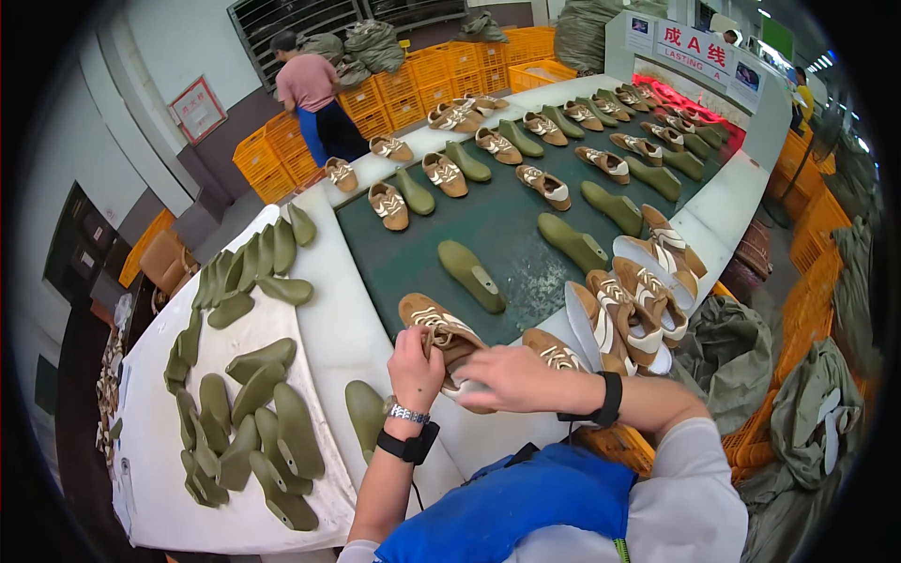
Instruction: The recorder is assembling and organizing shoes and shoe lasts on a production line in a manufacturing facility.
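Orange crates (383, 98) stand stacked at the back, with bulging grey-green sacks (375, 45) on top; what the sacks hold is hidden. More orange crates (815, 235) line the right side, grey-green cloth (732, 352) lying against them. The brown shoe (424, 311) is over the near edge of the green belt (404, 267), toe pointing away. The left hand (418, 366) has its fingers curled closed on the shoe's collar. The right hand (526, 377), fingers partly bent, reaches the shoe's opening; whether it grips anything cannot be told.
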